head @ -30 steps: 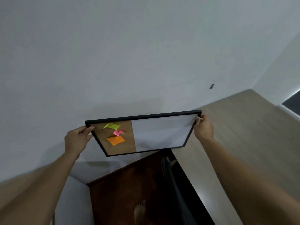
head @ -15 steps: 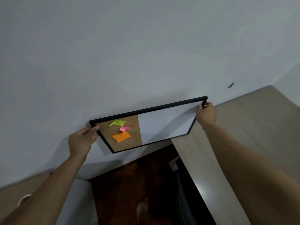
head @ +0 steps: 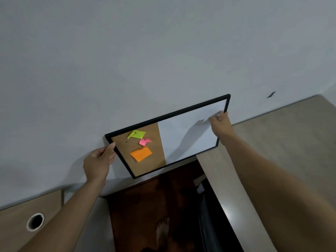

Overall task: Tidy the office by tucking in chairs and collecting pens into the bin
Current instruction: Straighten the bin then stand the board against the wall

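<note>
Left hand (head: 99, 161) grips the left edge of the black-framed board, half cork, half whiteboard (head: 183, 137); right hand (head: 221, 124) clamps its right edge. Board lies against the white wall (head: 127, 60), tilted. Risk: one-sided release, so it slides onto the pale worktop (head: 281, 142) below. No pens, chairs or bin visible.

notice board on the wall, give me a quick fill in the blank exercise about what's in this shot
1. The notice board has a frame coloured ____.
2. The lowest of the three notes, below the pink note, is coloured ____.
3. The left hand grips the board's ____ edge, and the right hand grips the opposite one.
4. The half of the board beside the white half is made of ____.

Missing words: black; orange; left; cork
</note>
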Demonstrator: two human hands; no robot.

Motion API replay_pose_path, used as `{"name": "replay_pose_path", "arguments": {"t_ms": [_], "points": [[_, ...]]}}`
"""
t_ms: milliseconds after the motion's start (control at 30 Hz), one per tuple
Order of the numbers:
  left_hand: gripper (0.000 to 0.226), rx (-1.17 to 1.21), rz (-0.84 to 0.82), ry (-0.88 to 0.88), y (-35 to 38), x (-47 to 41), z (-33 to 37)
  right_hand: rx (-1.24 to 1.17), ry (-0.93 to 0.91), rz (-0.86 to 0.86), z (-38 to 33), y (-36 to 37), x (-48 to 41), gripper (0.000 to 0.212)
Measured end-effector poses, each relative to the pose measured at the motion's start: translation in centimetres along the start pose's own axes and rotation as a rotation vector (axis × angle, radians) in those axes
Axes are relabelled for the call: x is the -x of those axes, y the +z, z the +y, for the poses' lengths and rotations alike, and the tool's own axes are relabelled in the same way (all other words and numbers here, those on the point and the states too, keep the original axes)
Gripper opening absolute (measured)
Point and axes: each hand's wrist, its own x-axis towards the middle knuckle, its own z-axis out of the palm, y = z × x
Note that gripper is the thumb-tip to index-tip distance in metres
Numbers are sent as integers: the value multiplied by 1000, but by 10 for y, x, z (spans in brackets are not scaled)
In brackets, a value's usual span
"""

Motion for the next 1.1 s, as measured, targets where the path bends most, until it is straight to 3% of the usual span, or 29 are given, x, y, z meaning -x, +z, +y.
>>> {"name": "replay_pose_path", "arguments": {"t_ms": [33,167,333,533,733,1100], "points": [[43,0,-2,0,1,2,1,-8,4,-7,-3,6,7,69],[43,32,-29,9,6,10,8,-4,57,-57,-1,25,30,84],[34,-11,-130,39,35,19,16,-30,57,-119,12,46,48,81],[40,-156,-230,91,82,28,9,-22,83,-145,30,53,53,75],[21,-199,-290,152,124,38,3,-75,147,-180,48,50,54,86],[25,-116,-389,132,183,49,9,-207,158,-79,54,21,13,84]]}}
